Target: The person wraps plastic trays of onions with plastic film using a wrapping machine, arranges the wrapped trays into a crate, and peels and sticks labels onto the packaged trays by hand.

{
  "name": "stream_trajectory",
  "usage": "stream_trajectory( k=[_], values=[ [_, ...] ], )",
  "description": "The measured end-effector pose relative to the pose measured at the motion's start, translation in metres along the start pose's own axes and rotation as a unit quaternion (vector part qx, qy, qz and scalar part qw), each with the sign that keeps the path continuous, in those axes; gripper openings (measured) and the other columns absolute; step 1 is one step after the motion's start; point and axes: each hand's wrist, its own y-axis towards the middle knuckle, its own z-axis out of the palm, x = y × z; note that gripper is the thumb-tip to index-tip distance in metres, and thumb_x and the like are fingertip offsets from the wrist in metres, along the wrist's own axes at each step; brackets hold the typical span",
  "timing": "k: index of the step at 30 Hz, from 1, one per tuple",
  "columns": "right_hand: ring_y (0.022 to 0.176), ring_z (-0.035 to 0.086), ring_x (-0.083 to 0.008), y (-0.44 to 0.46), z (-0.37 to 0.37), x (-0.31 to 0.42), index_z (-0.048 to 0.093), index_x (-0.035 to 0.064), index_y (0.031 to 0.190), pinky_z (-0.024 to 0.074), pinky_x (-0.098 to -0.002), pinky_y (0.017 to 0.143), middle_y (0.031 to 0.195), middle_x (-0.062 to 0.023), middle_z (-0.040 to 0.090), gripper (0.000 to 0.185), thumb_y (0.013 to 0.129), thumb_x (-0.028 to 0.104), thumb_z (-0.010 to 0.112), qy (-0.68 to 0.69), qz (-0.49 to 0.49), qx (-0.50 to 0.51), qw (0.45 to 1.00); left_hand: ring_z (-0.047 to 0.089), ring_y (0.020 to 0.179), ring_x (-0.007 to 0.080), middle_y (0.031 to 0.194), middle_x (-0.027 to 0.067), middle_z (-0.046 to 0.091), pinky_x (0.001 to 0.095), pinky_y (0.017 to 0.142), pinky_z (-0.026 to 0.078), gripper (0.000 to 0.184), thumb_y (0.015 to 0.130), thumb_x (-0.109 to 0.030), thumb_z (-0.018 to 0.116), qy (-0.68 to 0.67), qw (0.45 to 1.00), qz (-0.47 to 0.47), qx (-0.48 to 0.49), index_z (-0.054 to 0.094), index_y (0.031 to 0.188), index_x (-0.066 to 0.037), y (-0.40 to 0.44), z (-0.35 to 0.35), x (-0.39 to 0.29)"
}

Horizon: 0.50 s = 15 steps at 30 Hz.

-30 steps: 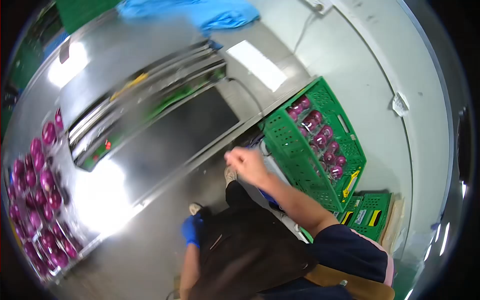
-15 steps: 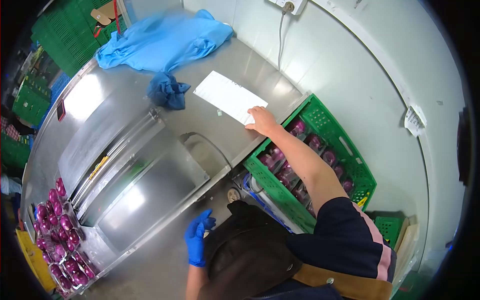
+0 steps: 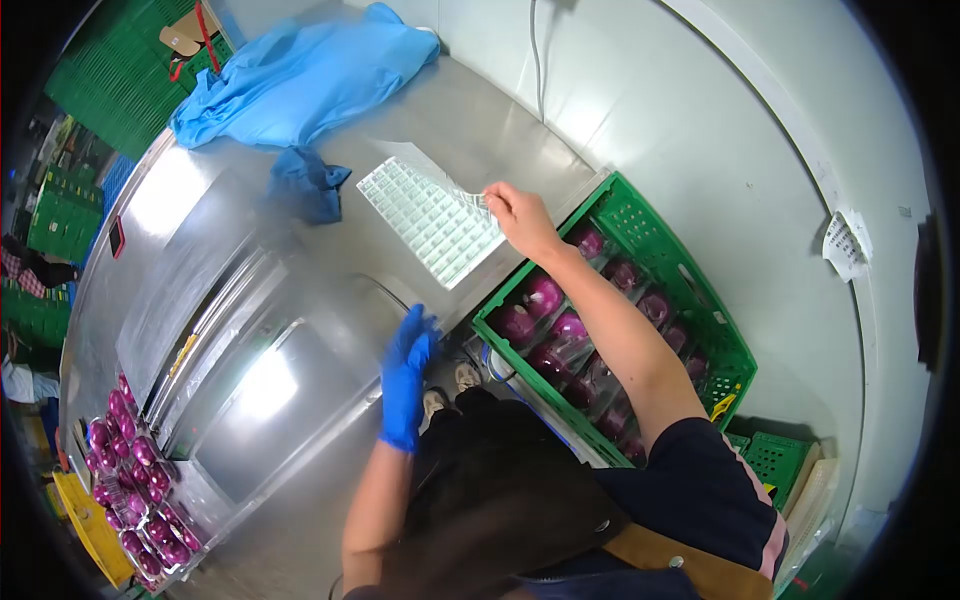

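Note:
My bare right hand (image 3: 519, 217) pinches the right edge of a white top sheet, which is partly lifted. Beneath it lies a sheet of small printed labels (image 3: 430, 220) on the steel table (image 3: 480, 110). In a blue glove, my left hand (image 3: 408, 375) is raised over the table's front edge with its fingers apart and nothing in it. Below my right forearm a green crate (image 3: 715, 325) holds purple round produce (image 3: 545, 296) in clear packs.
Blue plastic (image 3: 300, 80) and a dark blue cloth (image 3: 308, 184) lie at the back of the table. A metal machine (image 3: 250, 350) stands on the left, beside packed purple produce (image 3: 140, 480). Another person's sleeve (image 3: 25, 380) shows at far left.
My right hand has lifted the top sheet, uncovering the labels. My gloved left hand has moved up toward the table. The view has shifted over the table and crate.

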Motion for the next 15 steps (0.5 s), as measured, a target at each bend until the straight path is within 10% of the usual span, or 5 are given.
stream_trajectory(
  k=[5,15],
  values=[
    [0.089,0.06,-0.0123,-0.029,-0.027,0.034,0.058,0.0,0.104,0.0473,-0.027,0.076,0.1,-0.0037,0.063,0.022,0.097,0.016,0.046,0.481,0.119,-0.023,0.868,0.044,0.125,0.0231,0.141,0.0153,0.04,0.0353,0.103,0.036,0.062,0.091,-0.026,0.06,-0.003,0.999,-0.001,-0.054,0.035,0.142,-0.001,0.031,0.009,-0.01],
    [0.102,0.06,-0.021,-0.095,-0.056,0.094,0.058,-0.0003,0.116,0.0458,-0.0342,0.092,0.113,-0.0108,0.063,0.035,0.096,0.025,0.043,0.684,0.167,-0.053,0.708,0.034,0.134,0.0253,0.148,0.0191,0.03,0.0335,0.11,0.028,0.072,0.083,0.001,0.062,-0.046,0.989,-0.061,0.129,0.024,0.145,0.004,-0.001,0.027,0.004]
  ],
)
